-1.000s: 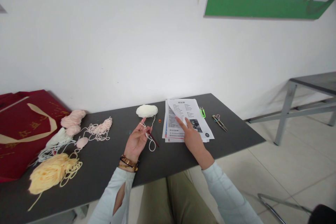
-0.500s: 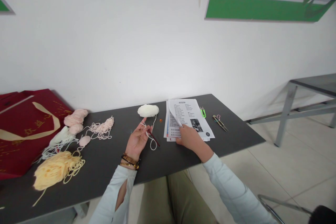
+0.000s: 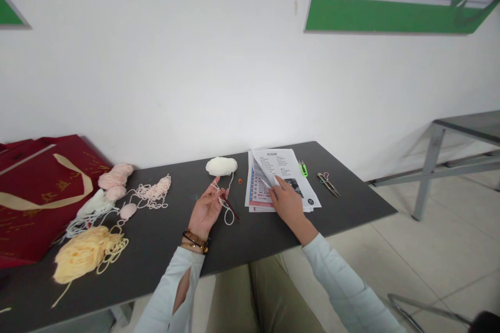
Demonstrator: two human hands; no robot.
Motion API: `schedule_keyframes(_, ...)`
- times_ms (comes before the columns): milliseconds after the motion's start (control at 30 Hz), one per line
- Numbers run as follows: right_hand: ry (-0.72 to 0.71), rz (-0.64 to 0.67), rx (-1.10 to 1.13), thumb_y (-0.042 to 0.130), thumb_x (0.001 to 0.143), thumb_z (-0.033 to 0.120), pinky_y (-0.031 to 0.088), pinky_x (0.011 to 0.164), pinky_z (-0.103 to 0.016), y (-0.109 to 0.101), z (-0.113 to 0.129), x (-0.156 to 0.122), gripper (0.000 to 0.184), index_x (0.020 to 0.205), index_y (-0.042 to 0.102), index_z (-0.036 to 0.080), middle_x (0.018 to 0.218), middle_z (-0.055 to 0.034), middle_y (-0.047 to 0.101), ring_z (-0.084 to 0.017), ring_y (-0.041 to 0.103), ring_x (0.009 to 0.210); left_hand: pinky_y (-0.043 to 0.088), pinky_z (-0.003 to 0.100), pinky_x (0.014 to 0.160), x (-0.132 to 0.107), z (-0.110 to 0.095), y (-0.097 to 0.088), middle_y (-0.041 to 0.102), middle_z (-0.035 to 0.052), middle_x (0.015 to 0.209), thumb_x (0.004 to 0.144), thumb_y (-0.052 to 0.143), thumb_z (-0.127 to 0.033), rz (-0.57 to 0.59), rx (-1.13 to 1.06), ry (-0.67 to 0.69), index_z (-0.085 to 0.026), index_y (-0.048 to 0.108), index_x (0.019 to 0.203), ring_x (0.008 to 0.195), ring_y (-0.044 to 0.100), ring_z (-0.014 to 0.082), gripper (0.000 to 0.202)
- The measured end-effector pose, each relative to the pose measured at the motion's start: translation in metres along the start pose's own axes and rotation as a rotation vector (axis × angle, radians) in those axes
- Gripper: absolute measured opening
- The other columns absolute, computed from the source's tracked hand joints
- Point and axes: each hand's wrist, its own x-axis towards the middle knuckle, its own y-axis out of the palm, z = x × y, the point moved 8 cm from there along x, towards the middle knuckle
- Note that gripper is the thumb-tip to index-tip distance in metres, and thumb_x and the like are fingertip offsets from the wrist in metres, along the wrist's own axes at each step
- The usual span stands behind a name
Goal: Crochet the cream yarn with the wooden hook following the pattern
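Observation:
My left hand (image 3: 207, 207) rests palm up on the dark table (image 3: 250, 239), fingers closed on a dark red crochet hook (image 3: 228, 206) and a loop of white yarn (image 3: 225, 213). That yarn runs to a white yarn ball (image 3: 221, 166) just behind it. My right hand (image 3: 287, 200) lies on a stack of printed sheets (image 3: 283, 177) and lifts the left edge of the top sheet between thumb and fingers.
Green snips (image 3: 302, 167) and small metal scissors (image 3: 327, 182) lie right of the papers. A tiny orange bit (image 3: 239, 180) sits beside the ball. Pink yarn (image 3: 150, 191), white yarn (image 3: 90, 207) and yellow yarn (image 3: 84, 252) lie left, by a red bag (image 3: 37, 192). Another table (image 3: 464, 130) stands right.
My right hand stopped pointing at the top sheet, dropped to the stack's lower left, then took the sheet's edge and lifted it. The left hand stayed in place.

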Motion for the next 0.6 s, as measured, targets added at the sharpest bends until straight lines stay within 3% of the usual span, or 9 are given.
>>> schedule_keyframes(100,0.015,-0.377,0.091,0.043,0.093,0.027,0.033,0.106,-0.047,-0.033,-0.007,-0.002,0.027,0.099,0.067,0.018,0.141,-0.0131,0.047,-0.028,0.040,0.131,0.055,0.030,0.085,0.000,0.000,0.001,0.064,0.0001,0.066,0.072,0.052,0.009,0.002,0.001,-0.007,-0.012,0.054,0.126,0.072,0.068,0.0128,0.059)
schedule_keyframes(233,-0.040,-0.682,0.162,0.047,0.090,0.024,0.027,0.109,-0.051,-0.082,0.003,-0.007,0.019,0.093,0.066,0.017,0.137,-0.0151,0.050,-0.027,0.040,0.131,0.055,0.029,0.085,0.000,0.000,0.000,0.065,0.0008,0.069,0.072,0.053,0.008,0.006,0.002,-0.012,-0.013,0.054,0.127,0.073,0.068,0.0129,0.059)
schedule_keyframes(300,-0.070,-0.761,0.171,0.049,0.089,0.023,0.026,0.110,-0.053,-0.107,0.013,-0.012,0.016,0.092,0.064,0.018,0.131,-0.0130,0.056,-0.028,0.041,0.131,0.055,0.029,0.084,0.001,-0.002,-0.002,0.065,0.0011,0.069,0.072,0.053,0.008,0.010,0.002,-0.012,-0.013,0.054,0.127,0.074,0.067,0.0129,0.058)
schedule_keyframes(367,-0.066,-0.802,0.202,0.046,0.090,0.023,0.034,0.105,-0.050,-0.129,0.014,-0.017,0.017,0.096,0.061,0.019,0.121,-0.0116,0.063,-0.027,0.050,0.123,0.056,0.027,0.081,0.002,-0.002,-0.004,0.065,0.0017,0.070,0.073,0.052,0.008,0.011,0.005,-0.016,-0.013,0.053,0.126,0.075,0.067,0.0131,0.058)
schedule_keyframes(433,0.094,-0.863,0.236,0.044,0.091,0.027,0.048,0.088,-0.040,-0.150,-0.005,-0.021,0.022,0.104,0.059,0.017,0.101,-0.0118,0.068,-0.025,0.064,0.100,0.056,0.024,0.076,0.003,0.000,-0.006,0.065,0.0023,0.071,0.074,0.052,0.007,0.007,0.016,-0.028,-0.012,0.053,0.125,0.074,0.068,0.0132,0.055)
schedule_keyframes(500,0.272,-0.906,0.207,0.046,0.091,0.032,0.051,0.068,-0.034,-0.168,-0.031,-0.021,0.025,0.101,0.060,0.014,0.080,-0.0090,0.067,-0.023,0.066,0.075,0.056,0.022,0.073,0.005,0.005,-0.008,0.066,0.0027,0.072,0.074,0.051,0.007,0.000,0.031,-0.050,-0.012,0.054,0.124,0.073,0.068,0.0128,0.053)
schedule_keyframes(600,0.261,-0.980,0.181,0.044,0.091,0.030,0.050,0.067,-0.034,-0.196,-0.054,-0.012,0.026,0.103,0.063,0.016,0.081,-0.0076,0.069,-0.023,0.065,0.073,0.057,0.021,0.069,0.008,0.018,-0.010,0.069,0.0057,0.082,0.073,0.052,0.007,-0.006,0.061,-0.099,-0.012,0.056,0.118,0.070,0.068,0.0129,0.049)
